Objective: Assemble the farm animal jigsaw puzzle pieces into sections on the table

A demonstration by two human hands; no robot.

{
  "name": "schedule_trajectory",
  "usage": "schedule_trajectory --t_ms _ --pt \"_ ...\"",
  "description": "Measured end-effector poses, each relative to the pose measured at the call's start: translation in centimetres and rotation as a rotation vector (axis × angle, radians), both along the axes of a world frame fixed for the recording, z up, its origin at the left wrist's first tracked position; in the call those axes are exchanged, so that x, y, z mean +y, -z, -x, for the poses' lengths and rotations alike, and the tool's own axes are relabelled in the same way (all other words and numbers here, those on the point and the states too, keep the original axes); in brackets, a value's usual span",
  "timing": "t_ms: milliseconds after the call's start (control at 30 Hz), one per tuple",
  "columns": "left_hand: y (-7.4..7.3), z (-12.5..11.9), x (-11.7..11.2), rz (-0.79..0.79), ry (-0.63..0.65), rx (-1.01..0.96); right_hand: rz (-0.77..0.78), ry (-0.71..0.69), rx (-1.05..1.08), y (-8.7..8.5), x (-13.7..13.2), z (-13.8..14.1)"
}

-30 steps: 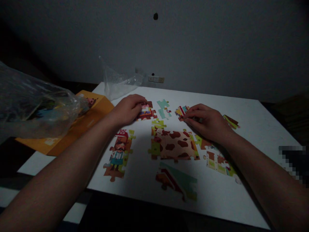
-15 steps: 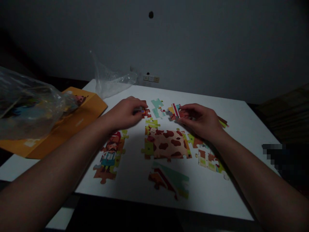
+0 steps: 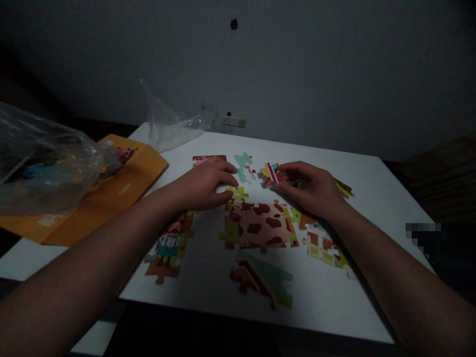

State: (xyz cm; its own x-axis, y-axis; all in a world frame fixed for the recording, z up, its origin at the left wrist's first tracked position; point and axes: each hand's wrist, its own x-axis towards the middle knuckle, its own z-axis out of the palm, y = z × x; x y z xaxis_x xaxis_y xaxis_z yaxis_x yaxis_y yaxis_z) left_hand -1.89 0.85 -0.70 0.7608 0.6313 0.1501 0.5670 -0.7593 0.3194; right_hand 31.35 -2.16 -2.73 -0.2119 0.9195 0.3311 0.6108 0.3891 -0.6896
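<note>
- Puzzle pieces lie scattered over the white counter (image 3: 345,292); they look like flat printed card, so I judge them light, fairly stiff across the face, yet easy to bend or crease at the small tabs.
- Smooth printed faces probably slide readily on the counter, so a piece can be pushed flat with fingertips; to lift one, pinching a straight edge or a corner seems safer than pulling at a tab.
- The striped piece (image 3: 268,173) sits toward the far middle of the counter, pinched at its right edge by the right hand (image 3: 310,191), whose fingers curl closed around it while the heel of the hand rests over other pieces.
- The left hand (image 3: 203,186) lies palm down with fingers loosely bent, not fully closed; its fingertips press on or just beside the green piece (image 3: 238,193) at the top edge of the cow section (image 3: 262,225). Whether it grips anything underneath I cannot tell.
- The cow section is several pieces already joined; as a block I expect it to flex and part at the seams if lifted by one end, so it is better slid than raised.
- Nearby lie a teal piece (image 3: 243,166) between the two hands, a farmer section (image 3: 167,248) under the left forearm, and a roof section (image 3: 262,280) near the front edge.
- An orange box (image 3: 111,193) and a clear plastic bag (image 3: 44,163) sit off to the left.
</note>
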Motion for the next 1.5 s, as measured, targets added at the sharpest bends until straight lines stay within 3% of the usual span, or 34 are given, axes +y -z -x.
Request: schedule_trajectory --t_ms 200,500,900,1167,1333,1500 --pt "0.4 0.3 0.2 -0.007 0.01 -0.015 -0.011 0.009 -0.139 0.0 0.2 -0.3" --pt "0.9 -0.7 0.0 0.02 0.026 0.042 -0.17 -0.031 -0.429 -0.2 1.0 -1.1" --pt "0.5 -1.0 -0.3 0.012 0.073 0.049 -0.16 -0.07 -0.465 -0.7 0.7 -0.7" --pt "1.6 -1.7 -0.1 -0.048 -0.053 0.096 -0.172 -0.067 -0.462 -0.6 1.0 -0.5" --pt "0.9 -2.1 -0.4 -0.078 -0.018 0.106 -0.187 -0.079 -0.477 -0.6 1.0 -0.6" --pt "-0.5 -2.7 -0.8 -0.102 -0.08 0.069 -0.187 -0.064 -0.479 -0.4 1.1 -0.7"
